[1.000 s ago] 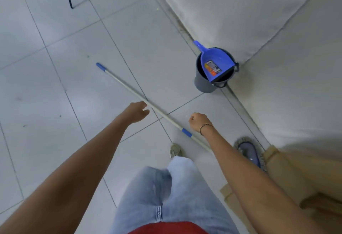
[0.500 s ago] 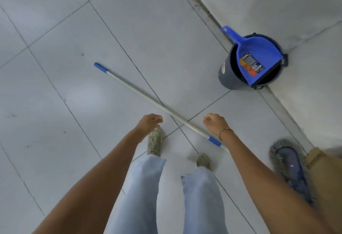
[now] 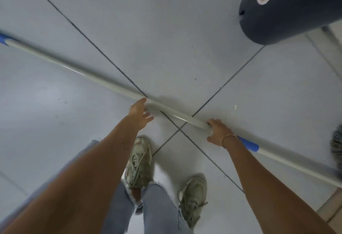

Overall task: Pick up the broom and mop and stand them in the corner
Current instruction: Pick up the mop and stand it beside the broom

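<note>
The mop handle (image 3: 88, 75), a long pale pole with blue bands, lies across the tiled floor from the left edge to the lower right. Its shaggy grey mop head (image 3: 337, 148) shows only partly at the right edge. My right hand (image 3: 219, 131) has its fingers curled over the pole just left of the lower blue band. My left hand (image 3: 138, 115) hovers with fingers apart at the pole's near side, its fingertips close to the pole. No broom is visible.
A dark grey bucket (image 3: 288, 13) with a round sticker stands at the top right. My two feet (image 3: 140, 161) in pale sneakers are just behind the pole. A strip of wall base runs along the right edge.
I have bent down much closer to the floor. Both hands dropped to the pole; the right hand now wraps it and the left hand has opened beside it.
</note>
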